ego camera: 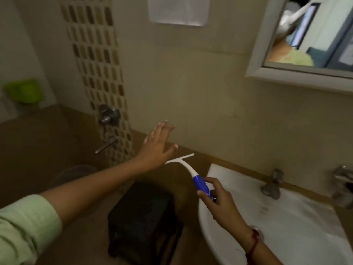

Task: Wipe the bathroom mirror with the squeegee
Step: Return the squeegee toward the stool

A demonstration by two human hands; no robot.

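The squeegee (193, 174) is in the right hand (215, 199), pinched low on its blue handle by the fingertips, with the white blade pointing away over the dark gap between the sink (286, 222) and the tiled wall. It hangs in the air just past the sink's left rim, well below the mirror (313, 35), which sits high at the upper right in a pale frame. The left hand (157, 145) is spread flat and holds nothing, reaching out toward the wall near the blade's far end.

From where I stand, the wiping has not started; the tool is only being carried. To do it well I would shift that light pinch into a fuller wrap around the handle, since fingertips alone will let the blade twist once it presses on glass. Then lift it to the mirror's top edge, lay the whole blade flat, and pull down in straight overlapping passes.

The room is dim. A tap (271, 185) stands at the back rim of the sink, a dark stool (142, 222) sits below beside it, and a green holder (23, 90) is fixed on the far left wall. The mirror's glass looks blurred, so I cannot tell whether it is wet.
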